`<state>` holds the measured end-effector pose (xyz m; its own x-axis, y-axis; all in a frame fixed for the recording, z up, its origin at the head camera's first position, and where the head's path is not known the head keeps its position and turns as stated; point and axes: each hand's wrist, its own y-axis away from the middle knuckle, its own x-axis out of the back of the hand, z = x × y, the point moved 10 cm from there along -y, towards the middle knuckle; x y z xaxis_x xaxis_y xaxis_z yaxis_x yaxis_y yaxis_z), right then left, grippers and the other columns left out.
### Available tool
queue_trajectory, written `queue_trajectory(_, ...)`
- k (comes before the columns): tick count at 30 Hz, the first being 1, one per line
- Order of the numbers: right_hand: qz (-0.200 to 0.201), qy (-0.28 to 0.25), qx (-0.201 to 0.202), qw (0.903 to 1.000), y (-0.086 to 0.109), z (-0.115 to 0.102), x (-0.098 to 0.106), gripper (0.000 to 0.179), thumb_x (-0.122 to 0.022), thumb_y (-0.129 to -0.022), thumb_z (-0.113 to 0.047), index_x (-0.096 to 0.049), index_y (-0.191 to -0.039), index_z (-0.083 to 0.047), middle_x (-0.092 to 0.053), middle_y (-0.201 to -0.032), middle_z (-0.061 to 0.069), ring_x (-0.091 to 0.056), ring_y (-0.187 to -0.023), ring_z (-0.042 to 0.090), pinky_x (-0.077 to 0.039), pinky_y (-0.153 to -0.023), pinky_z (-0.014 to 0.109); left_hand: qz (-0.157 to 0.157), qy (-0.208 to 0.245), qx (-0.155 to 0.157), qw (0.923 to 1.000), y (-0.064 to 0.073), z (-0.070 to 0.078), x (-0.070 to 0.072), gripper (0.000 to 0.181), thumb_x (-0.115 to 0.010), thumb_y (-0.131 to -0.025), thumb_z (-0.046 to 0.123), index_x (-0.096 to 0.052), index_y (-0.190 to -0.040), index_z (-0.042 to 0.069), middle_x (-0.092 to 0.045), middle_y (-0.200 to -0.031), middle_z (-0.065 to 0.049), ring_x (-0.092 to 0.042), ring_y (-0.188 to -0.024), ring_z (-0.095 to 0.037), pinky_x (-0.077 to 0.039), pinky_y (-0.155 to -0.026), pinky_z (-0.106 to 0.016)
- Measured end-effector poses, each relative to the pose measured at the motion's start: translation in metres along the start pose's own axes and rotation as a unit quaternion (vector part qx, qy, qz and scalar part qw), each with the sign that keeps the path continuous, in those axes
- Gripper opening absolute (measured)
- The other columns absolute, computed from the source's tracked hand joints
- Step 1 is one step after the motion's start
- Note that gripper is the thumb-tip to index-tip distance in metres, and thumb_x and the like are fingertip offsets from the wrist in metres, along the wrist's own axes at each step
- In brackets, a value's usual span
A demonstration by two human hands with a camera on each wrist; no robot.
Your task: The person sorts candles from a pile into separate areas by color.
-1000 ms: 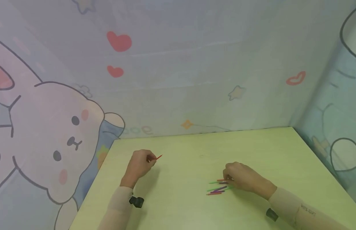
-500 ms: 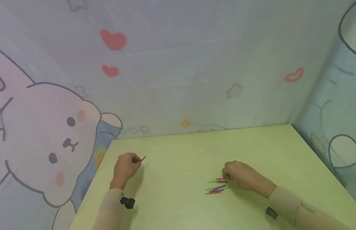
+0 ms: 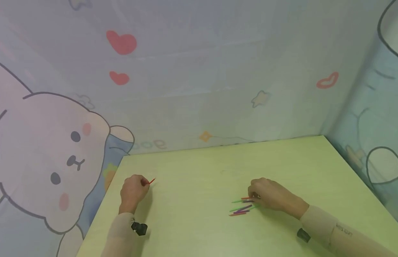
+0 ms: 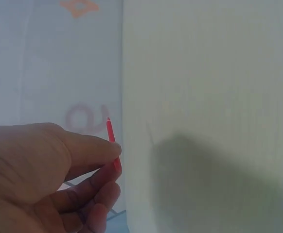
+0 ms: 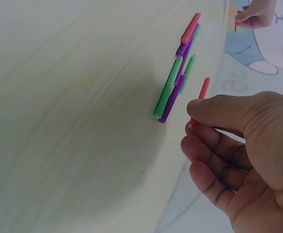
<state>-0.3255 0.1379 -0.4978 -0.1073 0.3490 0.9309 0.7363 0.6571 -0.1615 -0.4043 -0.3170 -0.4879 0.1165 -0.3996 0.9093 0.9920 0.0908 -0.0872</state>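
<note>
My left hand (image 3: 132, 192) is over the left side of the table, pinching a thin red stick (image 4: 111, 131) between thumb and index finger. The stick has a small pointed tip, which points up and away from the fingers. On the right, my right hand (image 3: 271, 194) pinches another short red stick (image 5: 204, 88) with thumb and index finger, its other fingers loosely curled. Just beside that hand lies a loose bunch of similar sticks on the table: an orange-red stick (image 5: 191, 28), a green stick (image 5: 168, 87) and a purple stick (image 5: 169, 104) among several, partly overlapping.
The pale yellow table (image 3: 192, 221) ends at a back edge against a printed cloth backdrop (image 3: 186, 71) with hearts and a rabbit. Another cloth wall (image 3: 375, 117) stands along the right side. Each wrist wears a small black camera (image 3: 139, 228).
My left hand has moved left and slightly toward me, still pinching its red stick. The right hand stays beside the bunch. The head view has shifted slightly.
</note>
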Motion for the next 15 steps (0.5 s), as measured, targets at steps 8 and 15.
queue_trajectory(8,-0.004,-0.002,-0.004,1.0000,0.000,0.002,-0.001,0.015,-0.089,-0.092,-0.004,-0.080,-0.088,-0.015,-0.061,-0.082,-0.011,-0.055,-0.075,0.002,-0.054,-0.067,0.023,0.003,0.001,0.030,0.9995,0.003,-0.018,-0.010,0.008,-0.076,-0.098,0.007,-0.082,-0.094,0.004,-0.079,-0.092,-0.014,-0.073,-0.076,-0.030,-0.060,-0.063,-0.050)
queue_trajectory(15,-0.001,0.004,-0.002,1.0000,0.000,0.002,-0.002,0.016,-0.090,-0.093,-0.006,-0.079,-0.087,-0.016,-0.060,-0.080,-0.012,-0.050,-0.073,0.000,-0.051,-0.065,0.022,0.007,0.005,0.031,0.9995,0.003,-0.022,-0.016,0.009,-0.073,-0.097,0.005,-0.080,-0.092,0.003,-0.078,-0.091,-0.014,-0.072,-0.076,-0.031,-0.060,-0.064,-0.052)
